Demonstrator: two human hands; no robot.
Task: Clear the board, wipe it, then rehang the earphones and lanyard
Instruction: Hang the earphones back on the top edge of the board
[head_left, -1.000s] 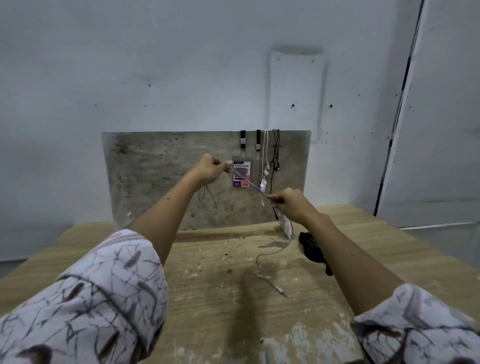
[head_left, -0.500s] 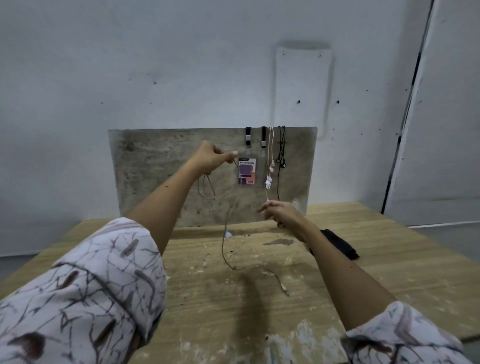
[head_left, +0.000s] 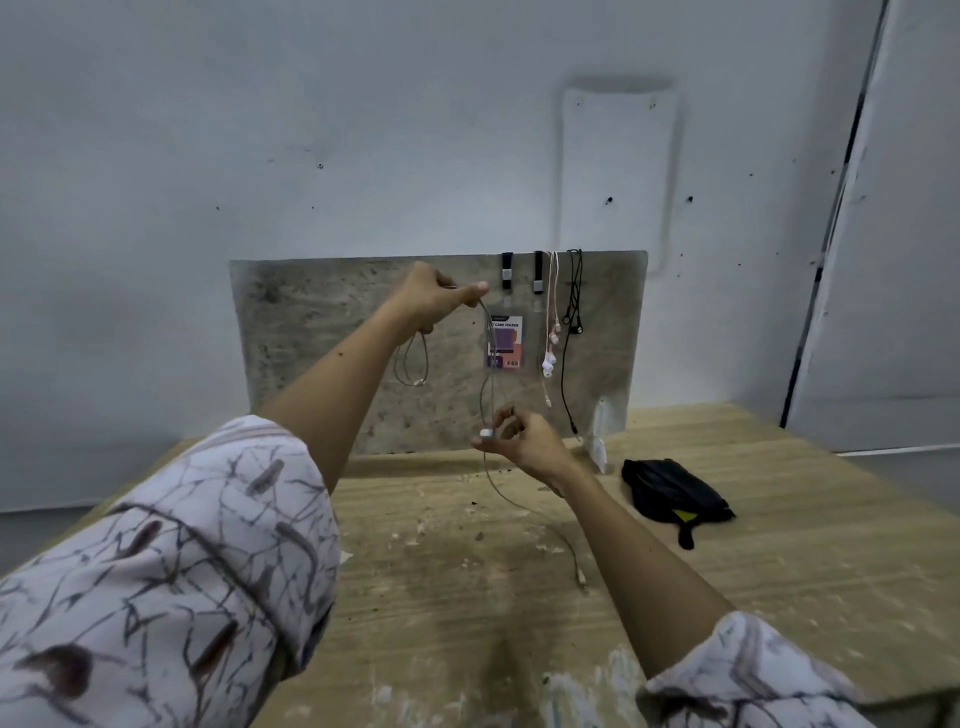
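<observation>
A grey board (head_left: 322, 332) leans upright against the wall at the back of the table. On its upper right hang a lanyard with a card holder (head_left: 503, 343), pink-white earphones (head_left: 549, 338) and black earphones (head_left: 573, 312). My left hand (head_left: 434, 296) is raised in front of the board and pinches a thin grey earphone cable (head_left: 485, 395), with a loop of it dangling below the fist. My right hand (head_left: 514, 441) is lower and pinches the same cable near a small white piece. The cable's tail runs down onto the table to a plug (head_left: 581, 576).
A black cloth (head_left: 670, 493) with a yellow tag lies on the wooden table (head_left: 467, 623) to the right of my right hand. A small white object (head_left: 598, 447) stands at the board's lower right corner. A door frame runs down the right side.
My left hand rose a little along the board while my right hand took hold of the cable lower down, so the cable now hangs almost straight between them. The camera view shifted.
</observation>
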